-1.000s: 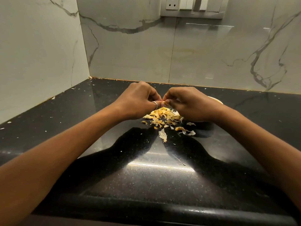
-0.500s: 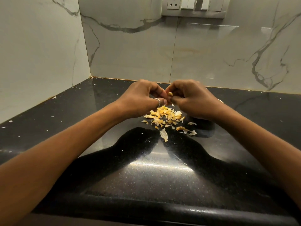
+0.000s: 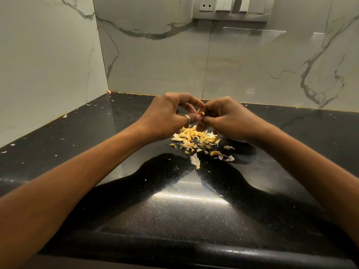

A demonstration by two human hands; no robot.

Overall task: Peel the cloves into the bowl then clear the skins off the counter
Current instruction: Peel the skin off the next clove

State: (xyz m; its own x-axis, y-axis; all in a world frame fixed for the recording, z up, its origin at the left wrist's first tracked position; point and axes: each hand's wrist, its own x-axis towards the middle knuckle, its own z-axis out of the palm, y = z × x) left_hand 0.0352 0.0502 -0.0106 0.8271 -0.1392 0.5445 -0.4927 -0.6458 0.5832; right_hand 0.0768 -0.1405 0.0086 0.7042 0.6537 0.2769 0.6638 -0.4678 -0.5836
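Just above the black counter, toward the middle of its back edge, the left hand and the right hand meet fingertip to fingertip. Both have their fingers curled in tight, and between them they pinch one small yellowish clove. The left thumb, which wears a silver ring, lies against the clove from below, while the right hand's bent fingers close on it from the other side. How much skin the clove carries is too small to tell. Directly beneath the hands a heap of pale yellow skins lies on the counter, with loose flakes trailing out toward the front edge and to the right. White specks dot the counter along its left edge and near the back-left corner. Behind it rises a marble-veined wall with a socket plate at the top.
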